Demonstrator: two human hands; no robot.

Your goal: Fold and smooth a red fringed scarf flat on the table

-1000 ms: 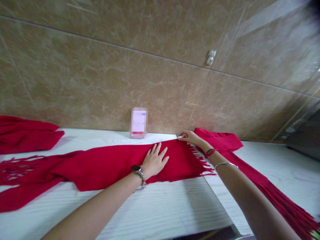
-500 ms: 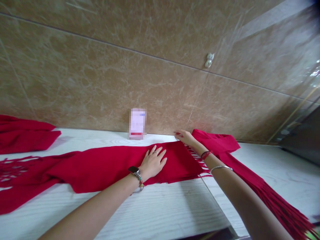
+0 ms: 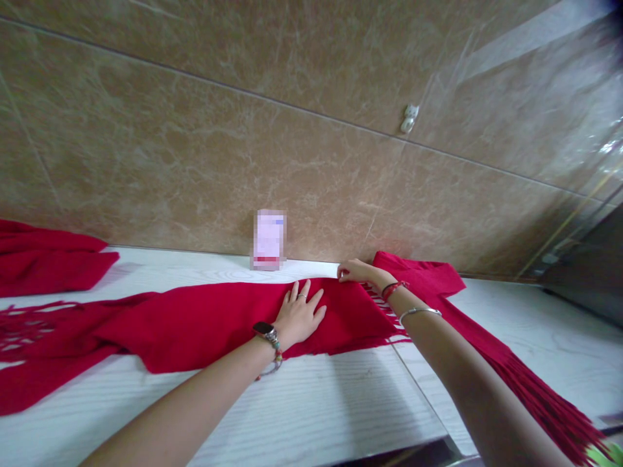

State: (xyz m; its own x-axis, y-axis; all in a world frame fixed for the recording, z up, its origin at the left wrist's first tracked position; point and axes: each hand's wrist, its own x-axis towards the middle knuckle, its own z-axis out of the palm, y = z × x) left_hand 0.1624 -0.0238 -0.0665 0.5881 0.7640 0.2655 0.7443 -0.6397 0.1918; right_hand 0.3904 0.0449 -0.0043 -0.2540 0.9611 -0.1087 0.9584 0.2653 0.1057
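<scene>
A red fringed scarf (image 3: 195,318) lies stretched across the white wood-grain surface, its right end folded over in layers with fringe poking out beneath my right wrist. My left hand (image 3: 299,318) rests flat on the scarf with fingers spread, a ring on one finger and a watch at the wrist. At the scarf's far edge, close to the wall, my right hand (image 3: 356,270) has its fingers curled down and pinched on the cloth; the fingertips are partly hidden. Beyond my right forearm lies another red fringed cloth (image 3: 487,324), bent over near the wall.
More red cloth (image 3: 53,259) lies at the far left. A blurred pinkish phone-like object (image 3: 268,240) leans on the brown marbled wall (image 3: 195,149). A small white cat-shaped piece (image 3: 409,119) is fixed higher up. A dark object (image 3: 588,253) stands at the right.
My right hand has drawn slightly nearer and its fingers have curled onto the scarf's far edge. My left hand stays flat in about the same place.
</scene>
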